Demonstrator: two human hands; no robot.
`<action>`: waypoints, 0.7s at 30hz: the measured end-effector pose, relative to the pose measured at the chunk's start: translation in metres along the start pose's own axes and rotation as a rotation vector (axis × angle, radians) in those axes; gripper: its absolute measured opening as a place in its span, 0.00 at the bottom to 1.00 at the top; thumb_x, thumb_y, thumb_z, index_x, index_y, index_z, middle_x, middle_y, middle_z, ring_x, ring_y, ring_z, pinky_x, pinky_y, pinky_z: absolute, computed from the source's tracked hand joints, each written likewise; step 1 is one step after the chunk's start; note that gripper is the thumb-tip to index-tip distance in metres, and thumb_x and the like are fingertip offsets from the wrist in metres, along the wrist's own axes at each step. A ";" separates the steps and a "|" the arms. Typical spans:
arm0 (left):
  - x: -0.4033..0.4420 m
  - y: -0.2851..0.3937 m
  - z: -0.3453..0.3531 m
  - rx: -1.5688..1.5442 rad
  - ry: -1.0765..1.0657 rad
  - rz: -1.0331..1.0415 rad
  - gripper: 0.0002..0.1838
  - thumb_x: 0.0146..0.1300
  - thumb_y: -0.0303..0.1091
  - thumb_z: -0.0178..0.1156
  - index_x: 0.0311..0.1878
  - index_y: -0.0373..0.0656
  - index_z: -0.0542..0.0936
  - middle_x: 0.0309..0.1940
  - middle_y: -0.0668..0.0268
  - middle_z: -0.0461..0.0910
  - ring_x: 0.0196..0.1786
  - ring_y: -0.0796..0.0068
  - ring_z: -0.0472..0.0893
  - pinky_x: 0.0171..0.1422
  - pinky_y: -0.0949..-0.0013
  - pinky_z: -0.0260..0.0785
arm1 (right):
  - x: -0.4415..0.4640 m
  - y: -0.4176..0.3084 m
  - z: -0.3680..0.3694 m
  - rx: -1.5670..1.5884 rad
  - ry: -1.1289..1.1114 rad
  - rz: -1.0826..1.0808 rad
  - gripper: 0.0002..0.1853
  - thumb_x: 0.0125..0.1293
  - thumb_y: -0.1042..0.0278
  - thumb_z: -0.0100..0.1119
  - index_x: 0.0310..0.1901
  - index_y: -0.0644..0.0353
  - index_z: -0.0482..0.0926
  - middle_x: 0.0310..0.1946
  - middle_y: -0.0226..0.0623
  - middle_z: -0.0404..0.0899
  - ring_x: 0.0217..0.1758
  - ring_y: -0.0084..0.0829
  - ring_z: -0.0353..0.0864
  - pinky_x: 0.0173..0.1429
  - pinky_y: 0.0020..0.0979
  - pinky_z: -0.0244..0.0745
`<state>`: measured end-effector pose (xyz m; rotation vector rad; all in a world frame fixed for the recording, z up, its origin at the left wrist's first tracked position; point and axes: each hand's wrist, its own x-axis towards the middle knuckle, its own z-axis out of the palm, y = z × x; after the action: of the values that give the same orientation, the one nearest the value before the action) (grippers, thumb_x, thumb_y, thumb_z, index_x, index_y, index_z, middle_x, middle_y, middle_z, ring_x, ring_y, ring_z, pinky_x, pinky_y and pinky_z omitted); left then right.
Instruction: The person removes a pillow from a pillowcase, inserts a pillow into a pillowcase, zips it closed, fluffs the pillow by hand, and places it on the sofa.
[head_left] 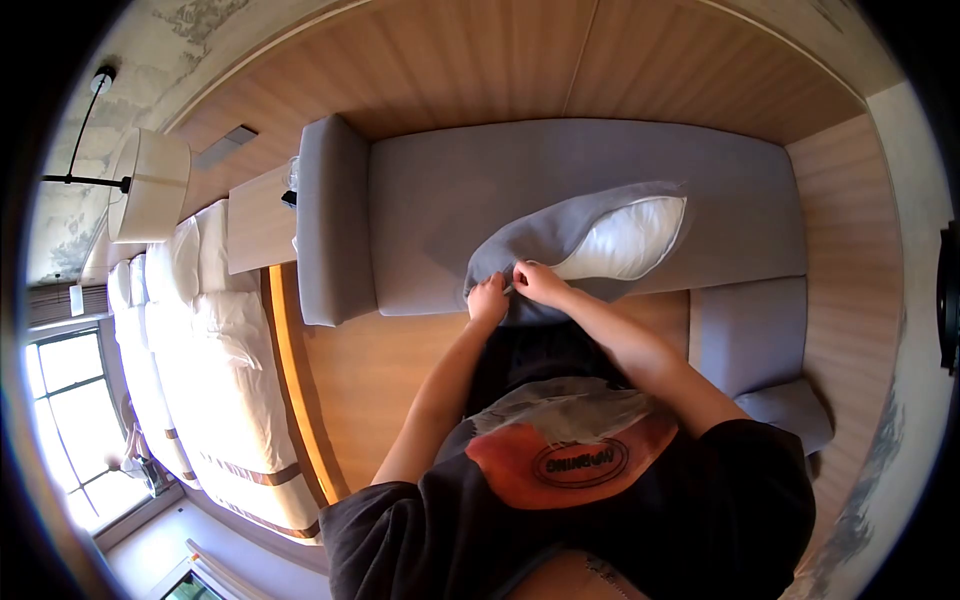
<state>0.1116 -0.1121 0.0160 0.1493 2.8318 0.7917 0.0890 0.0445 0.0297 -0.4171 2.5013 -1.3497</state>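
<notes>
Pinching grey cover (535,232) with left hand (488,298) | pinching likewise with right hand (540,283) | showing white insert (635,240) right of both hands

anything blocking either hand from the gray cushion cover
Nothing visible does: the left hand and right hand are both on the near edge of the gray cushion cover. The white cushion insert shows off to their right, not between.

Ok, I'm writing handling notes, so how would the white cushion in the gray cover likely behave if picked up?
The white cushion will probably squash and bend, since its surface looks soft and creased. It may slide inside the gray cover, given its smooth sheen. Its broad, low shape seems unlikely to roll.
</notes>
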 end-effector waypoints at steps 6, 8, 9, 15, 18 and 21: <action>0.000 0.027 -0.018 0.105 -0.179 0.024 0.11 0.50 0.41 0.61 0.32 0.46 0.73 0.29 0.59 0.80 0.35 0.56 0.80 0.37 0.56 0.71 | -0.018 -0.002 -0.011 0.264 0.037 0.210 0.04 0.56 0.76 0.57 0.29 0.61 0.71 0.19 0.37 0.78 0.22 0.26 0.78 0.28 0.29 0.72; -0.003 0.038 -0.020 0.137 -0.217 0.044 0.15 0.51 0.46 0.61 0.34 0.47 0.73 0.30 0.59 0.80 0.36 0.57 0.80 0.37 0.56 0.71 | -0.023 -0.002 -0.025 0.278 -0.049 0.252 0.03 0.55 0.76 0.56 0.29 0.62 0.72 0.20 0.39 0.78 0.23 0.30 0.79 0.29 0.30 0.72; -0.006 0.045 -0.020 0.154 -0.233 0.053 0.17 0.51 0.49 0.61 0.35 0.47 0.73 0.31 0.60 0.80 0.36 0.57 0.80 0.37 0.56 0.72 | -0.028 -0.001 -0.031 0.285 -0.092 0.269 0.02 0.55 0.76 0.56 0.29 0.62 0.73 0.21 0.40 0.79 0.24 0.32 0.80 0.29 0.31 0.73; -0.016 0.071 -0.005 0.223 -0.257 0.087 0.17 0.53 0.50 0.59 0.38 0.49 0.73 0.33 0.59 0.80 0.37 0.59 0.80 0.37 0.56 0.72 | -0.054 0.019 -0.041 -0.028 0.065 0.011 0.02 0.50 0.74 0.53 0.26 0.61 0.75 0.25 0.48 0.77 0.32 0.51 0.77 0.36 0.44 0.71; -0.012 0.072 0.002 0.256 -0.198 0.149 0.17 0.53 0.49 0.59 0.39 0.49 0.72 0.32 0.59 0.80 0.38 0.57 0.80 0.38 0.57 0.72 | -0.051 0.025 -0.042 -0.051 0.069 0.070 0.04 0.49 0.74 0.52 0.26 0.60 0.76 0.24 0.48 0.78 0.32 0.50 0.77 0.37 0.45 0.71; -0.006 0.077 0.001 0.306 -0.166 0.203 0.18 0.55 0.49 0.58 0.42 0.49 0.70 0.33 0.60 0.79 0.36 0.58 0.80 0.36 0.57 0.73 | -0.043 0.029 -0.043 -0.075 0.065 0.132 0.06 0.48 0.73 0.52 0.27 0.60 0.78 0.26 0.49 0.78 0.33 0.49 0.78 0.39 0.45 0.72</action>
<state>0.1211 -0.0464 0.0562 0.5287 2.7875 0.3538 0.1099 0.1086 0.0320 -0.2217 2.5876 -1.2414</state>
